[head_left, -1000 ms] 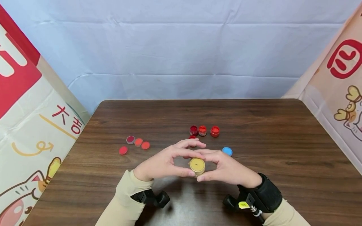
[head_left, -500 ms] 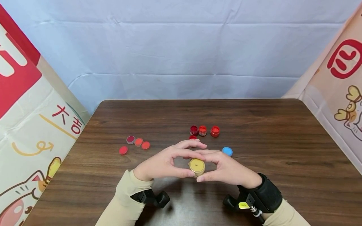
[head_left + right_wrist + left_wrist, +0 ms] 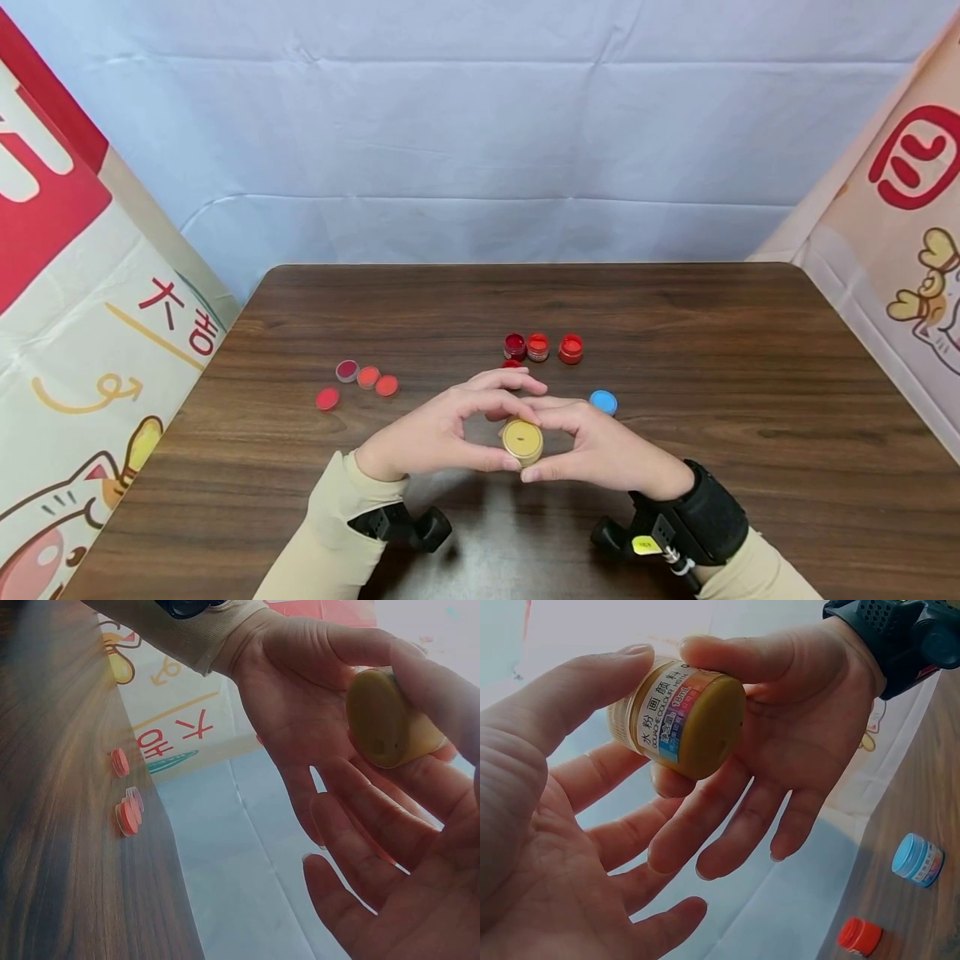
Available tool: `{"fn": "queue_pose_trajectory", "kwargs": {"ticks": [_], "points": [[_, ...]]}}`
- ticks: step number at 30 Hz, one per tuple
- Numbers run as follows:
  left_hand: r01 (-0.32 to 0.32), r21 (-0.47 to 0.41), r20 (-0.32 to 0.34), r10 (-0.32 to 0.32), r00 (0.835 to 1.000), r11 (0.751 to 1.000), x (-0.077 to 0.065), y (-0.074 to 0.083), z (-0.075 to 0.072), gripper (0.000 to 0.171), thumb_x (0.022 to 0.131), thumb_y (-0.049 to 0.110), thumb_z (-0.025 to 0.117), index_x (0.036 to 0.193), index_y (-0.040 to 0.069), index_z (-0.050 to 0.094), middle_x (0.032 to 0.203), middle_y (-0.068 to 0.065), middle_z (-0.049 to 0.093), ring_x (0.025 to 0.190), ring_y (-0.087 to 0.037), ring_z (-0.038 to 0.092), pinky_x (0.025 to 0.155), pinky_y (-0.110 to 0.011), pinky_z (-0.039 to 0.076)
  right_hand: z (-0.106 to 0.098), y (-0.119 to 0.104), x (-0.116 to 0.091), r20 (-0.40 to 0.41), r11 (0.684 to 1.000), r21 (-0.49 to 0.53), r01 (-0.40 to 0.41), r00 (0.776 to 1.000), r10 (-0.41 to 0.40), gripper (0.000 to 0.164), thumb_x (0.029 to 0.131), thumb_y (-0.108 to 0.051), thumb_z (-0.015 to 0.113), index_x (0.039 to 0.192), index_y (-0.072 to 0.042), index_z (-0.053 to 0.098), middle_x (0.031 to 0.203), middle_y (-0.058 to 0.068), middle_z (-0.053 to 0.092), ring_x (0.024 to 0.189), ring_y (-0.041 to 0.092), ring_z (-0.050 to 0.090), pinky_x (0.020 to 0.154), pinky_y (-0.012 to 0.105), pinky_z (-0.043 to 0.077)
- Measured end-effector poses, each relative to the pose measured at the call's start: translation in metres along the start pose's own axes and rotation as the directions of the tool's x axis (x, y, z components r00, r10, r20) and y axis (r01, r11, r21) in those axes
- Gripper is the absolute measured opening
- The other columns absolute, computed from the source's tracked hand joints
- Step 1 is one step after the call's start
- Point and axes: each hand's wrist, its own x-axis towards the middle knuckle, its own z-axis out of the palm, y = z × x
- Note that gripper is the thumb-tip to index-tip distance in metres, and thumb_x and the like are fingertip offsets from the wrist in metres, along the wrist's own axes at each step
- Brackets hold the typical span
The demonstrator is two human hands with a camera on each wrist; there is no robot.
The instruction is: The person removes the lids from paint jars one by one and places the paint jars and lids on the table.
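Both hands hold one small jar of ochre-yellow gouache paint (image 3: 522,442) above the near middle of the table. My left hand (image 3: 450,427) pinches it from the left between thumb and forefinger. From the right, my right hand (image 3: 600,446) grips it with thumb and forefinger. The other fingers of both hands are spread away from the jar. In the left wrist view, the printed label on the paint jar (image 3: 671,712) shows between the two thumbs, and a clear ribbed band lies under the left fingers. A yellow round end of the jar (image 3: 379,720) faces the right wrist camera.
Past the hands stand a dark red jar (image 3: 514,346), two brighter red jars (image 3: 537,347) and another red one, partly hidden by the left fingers. A blue jar (image 3: 603,402) is just beyond the right hand. Several red-toned round lids (image 3: 367,378) lie at left on the brown table (image 3: 675,333).
Both hands keep their grip on the yellow paint jar in nearly the same place. The left forefinger shifts slightly at the jar's edge; the other jars and the lids stay put.
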Motion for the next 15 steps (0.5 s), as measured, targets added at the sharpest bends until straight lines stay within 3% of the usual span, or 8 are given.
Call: {"fn": "queue_pose_trajectory", "kwargs": {"ticks": [6,11,15], "points": [[0.015,0.005,-0.009,-0.015,1.0,1.0,0.0005,0.0005,0.0006,0.032,0.082,0.013,0.072,0.113,0.013,0.062,0.136,-0.002,0.043,0.128,-0.017,0.036,0.091,-0.036,0.044,0.0001,0.0002,0.0006,-0.011,1.0,-0.008,-0.007,1.0,0.007,0.046,0.08,-0.012,0.074,0.124,-0.011,0.061,0.127,0.005,0.056,0.119,0.019,0.048,0.095,0.034,0.043],[-0.017,0.003,0.009,0.017,1.0,1.0,0.0008,0.0008,0.0004,0.046,0.084,0.012,0.07,0.127,0.007,0.055,0.141,-0.004,0.039,0.128,-0.018,0.037,0.095,-0.037,0.041,0.0001,0.0002,0.0005,-0.02,0.999,0.024,-0.031,0.999,0.031,0.038,0.082,-0.01,0.072,0.118,-0.01,0.064,0.126,0.006,0.057,0.12,0.018,0.048,0.095,0.033,0.043],[-0.039,0.025,0.015,0.039,0.999,0.999,0.0008,-0.0002,-0.0003,0.041,0.085,0.011,0.068,0.125,0.006,0.058,0.141,-0.004,0.038,0.131,-0.018,0.033,0.1,-0.036,0.037,0.0003,0.0,0.0002,-0.028,0.999,0.03,-0.032,0.999,0.033,0.04,0.081,-0.01,0.072,0.121,-0.01,0.062,0.127,0.005,0.056,0.119,0.018,0.049,0.094,0.034,0.043]]}}
